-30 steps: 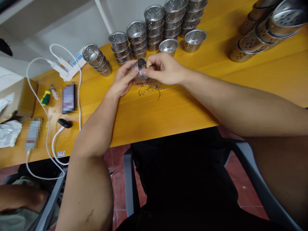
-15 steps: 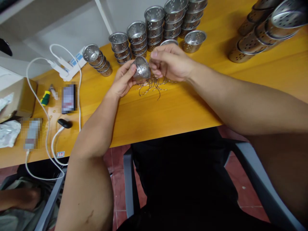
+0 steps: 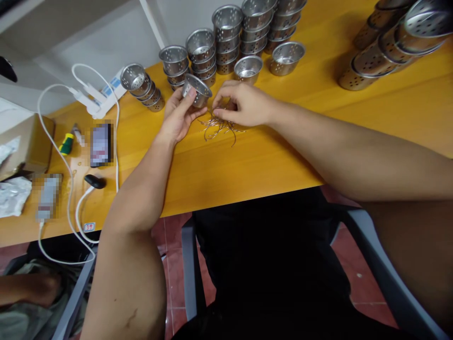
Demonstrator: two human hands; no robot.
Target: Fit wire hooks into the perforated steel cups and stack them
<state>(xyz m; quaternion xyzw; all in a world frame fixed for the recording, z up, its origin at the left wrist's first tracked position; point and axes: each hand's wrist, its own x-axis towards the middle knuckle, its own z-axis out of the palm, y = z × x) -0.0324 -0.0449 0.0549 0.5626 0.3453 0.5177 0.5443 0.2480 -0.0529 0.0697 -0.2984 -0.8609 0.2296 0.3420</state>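
Observation:
My left hand (image 3: pixel 179 113) holds a small perforated metal cup (image 3: pixel 198 91) by its side, its mouth tilted up and to the right. Just right of it, my right hand (image 3: pixel 244 104) reaches down over a loose pile of thin curved metal wires (image 3: pixel 219 130). Thumb and fingertips pinch at the pile's upper edge, on a wire whose end the fingers partly hide. A single perforated cup (image 3: pixel 248 69) stands upright behind the right hand, and another cup (image 3: pixel 287 59) sits to its right.
Stacks of perforated cups (image 3: pixel 226 40) line the back of the wooden table (image 3: pixel 226 174). More stacked cups (image 3: pixel 368 71) lean at the right. On the left are a power strip (image 3: pixel 109 94), white cables, a phone (image 3: pixel 101 144), a green-yellow handle (image 3: pixel 66 144) and a cardboard box (image 3: pixel 38 146).
My right hand has come down from beside the cup to the wire pile. My left hand has shifted the cup slightly left and turned its mouth more upward.

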